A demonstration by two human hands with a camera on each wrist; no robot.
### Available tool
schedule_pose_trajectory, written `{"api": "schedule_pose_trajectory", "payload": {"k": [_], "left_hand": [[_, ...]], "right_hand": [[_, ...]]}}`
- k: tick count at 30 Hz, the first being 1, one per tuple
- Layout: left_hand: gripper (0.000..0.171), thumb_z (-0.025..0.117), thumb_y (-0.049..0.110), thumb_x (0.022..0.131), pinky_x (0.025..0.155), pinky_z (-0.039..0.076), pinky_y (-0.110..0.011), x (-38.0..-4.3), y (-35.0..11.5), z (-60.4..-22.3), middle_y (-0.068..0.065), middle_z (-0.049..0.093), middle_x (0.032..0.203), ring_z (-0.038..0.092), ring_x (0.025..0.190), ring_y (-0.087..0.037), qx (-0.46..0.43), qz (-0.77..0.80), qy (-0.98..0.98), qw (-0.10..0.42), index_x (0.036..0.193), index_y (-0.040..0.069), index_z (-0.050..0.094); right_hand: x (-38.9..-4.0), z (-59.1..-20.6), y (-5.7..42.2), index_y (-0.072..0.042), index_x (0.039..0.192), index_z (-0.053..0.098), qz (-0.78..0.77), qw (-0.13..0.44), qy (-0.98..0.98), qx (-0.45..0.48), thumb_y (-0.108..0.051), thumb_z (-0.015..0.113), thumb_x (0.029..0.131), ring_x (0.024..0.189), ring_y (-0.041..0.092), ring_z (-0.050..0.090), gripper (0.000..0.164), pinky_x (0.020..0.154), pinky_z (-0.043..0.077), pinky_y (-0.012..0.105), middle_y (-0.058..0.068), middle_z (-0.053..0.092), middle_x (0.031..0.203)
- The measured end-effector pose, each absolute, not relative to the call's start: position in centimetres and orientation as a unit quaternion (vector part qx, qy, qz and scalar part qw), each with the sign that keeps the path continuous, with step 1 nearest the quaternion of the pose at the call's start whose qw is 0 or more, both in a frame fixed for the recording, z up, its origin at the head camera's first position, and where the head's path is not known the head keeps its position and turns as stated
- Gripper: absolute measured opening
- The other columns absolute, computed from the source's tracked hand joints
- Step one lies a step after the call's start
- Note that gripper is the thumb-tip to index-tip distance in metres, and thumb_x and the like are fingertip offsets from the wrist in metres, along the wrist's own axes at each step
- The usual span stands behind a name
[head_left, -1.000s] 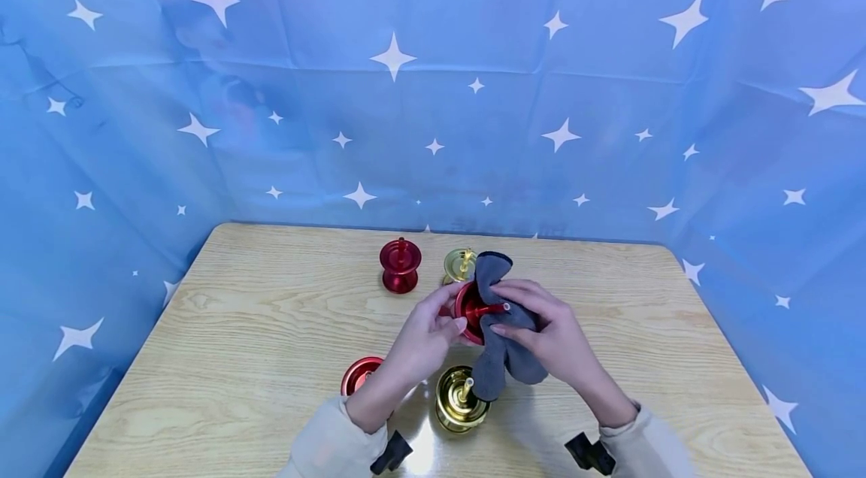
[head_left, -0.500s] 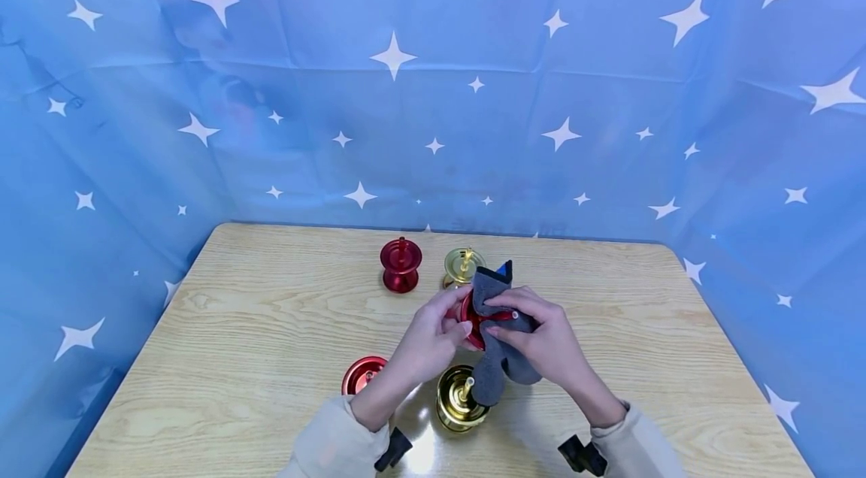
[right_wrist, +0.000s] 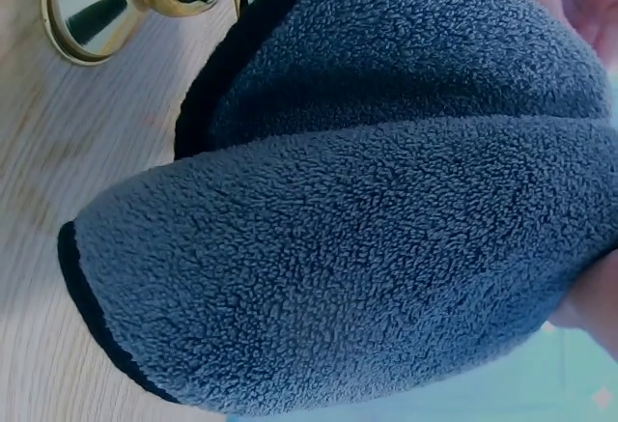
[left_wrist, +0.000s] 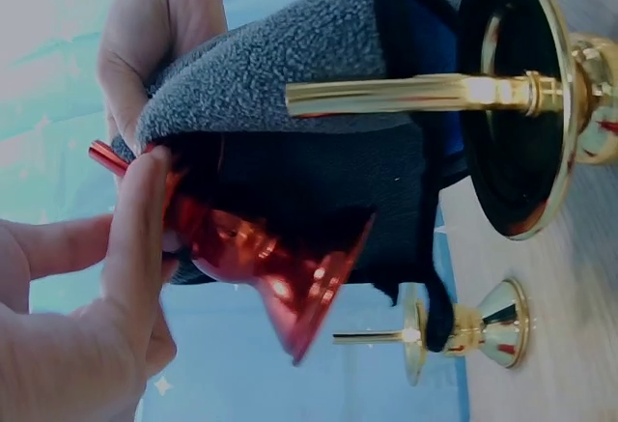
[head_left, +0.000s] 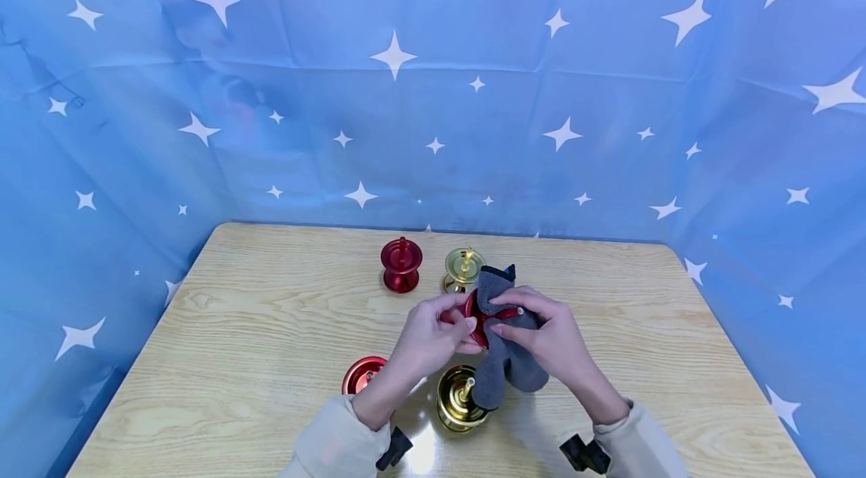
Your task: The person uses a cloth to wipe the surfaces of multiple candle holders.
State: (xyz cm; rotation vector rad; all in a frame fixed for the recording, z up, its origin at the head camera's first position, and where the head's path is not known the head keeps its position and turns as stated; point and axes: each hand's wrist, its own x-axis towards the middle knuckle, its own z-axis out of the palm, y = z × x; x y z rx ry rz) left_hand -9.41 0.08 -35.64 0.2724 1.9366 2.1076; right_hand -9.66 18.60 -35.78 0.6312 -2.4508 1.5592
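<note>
Tilted on its side above the table, a shiny red metal candle holder (left_wrist: 314, 282) with a dish and thin stem is gripped by my left hand (head_left: 433, 331). My right hand (head_left: 549, 328) pinches a grey fleecy cloth (head_left: 521, 369) with black edging, folded around the stem and against the dish. Loose ends of the cloth hang down and fill most of the right wrist view. Part of the red dish is hidden behind fingers and cloth. Just below the hands stands a gold candle holder (head_left: 461, 401), upright, close to a hanging end of the cloth.
At the back of the wooden table (head_left: 271, 313) stand a dark red holder (head_left: 401, 266) and another gold holder (head_left: 463, 267). A second bright red holder (head_left: 361, 374) sits partly behind my left forearm. A blue curtain (head_left: 433, 102) with white stars surrounds the table.
The red candle holder has turned, so its dish faces further right, and shifted slightly right. The cloth has closed more tightly around its stem, with its upper end folding lower. Both hands keep their hold.
</note>
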Motion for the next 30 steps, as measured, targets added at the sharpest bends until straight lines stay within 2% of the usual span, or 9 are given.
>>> {"api": "schedule_pose_trajectory", "payload": {"k": [9,14,21,30], "left_hand": [[0.035,0.055,-0.01,0.081,0.054,0.054,-0.029,-9.4,0.2,-34.9,-0.007,0.053,0.067,0.063,0.055,-0.029,0.079,0.708,0.695,0.095,0.117,-0.012,0.055],[0.034,0.055,-0.012,0.08,0.052,0.053,-0.028,-9.5,0.3,-34.6,-0.006,0.051,0.064,0.063,0.055,-0.033,0.074,0.706,0.699,0.088,0.113,-0.013,0.057],[0.034,0.055,-0.012,0.079,0.045,0.048,-0.018,-9.7,0.3,-34.6,-0.005,0.049,0.063,0.064,0.055,-0.029,0.068,0.707,0.698,0.093,0.113,-0.011,0.059],[0.032,0.052,-0.008,0.086,0.063,0.054,-0.03,-10.3,-0.7,-35.0,-0.007,0.048,0.077,0.066,0.062,-0.028,0.084,0.734,0.659,0.144,0.118,-0.012,0.054]], "right_hand": [[-9.4,-34.7,18.6,-0.007,0.098,0.07,0.525,0.081,-0.822,0.207,-0.002,0.075,0.072,0.098,0.012,0.056,0.027,0.085,0.043,0.018,0.005,0.064,0.101],[-9.3,-34.0,18.9,-0.007,0.097,0.07,0.532,0.072,-0.819,0.2,-0.001,0.076,0.071,0.098,0.011,0.057,0.027,0.084,0.044,0.018,0.005,0.064,0.101],[-9.1,-32.6,19.5,-0.007,0.098,0.07,0.536,0.054,-0.818,0.202,-0.002,0.076,0.071,0.099,0.013,0.057,0.028,0.083,0.045,0.02,0.006,0.064,0.103],[-9.5,-31.1,21.1,0.001,0.103,0.067,0.571,0.039,-0.791,0.215,0.007,0.071,0.073,0.095,0.018,0.059,0.031,0.075,0.05,0.024,0.012,0.063,0.104]]}}
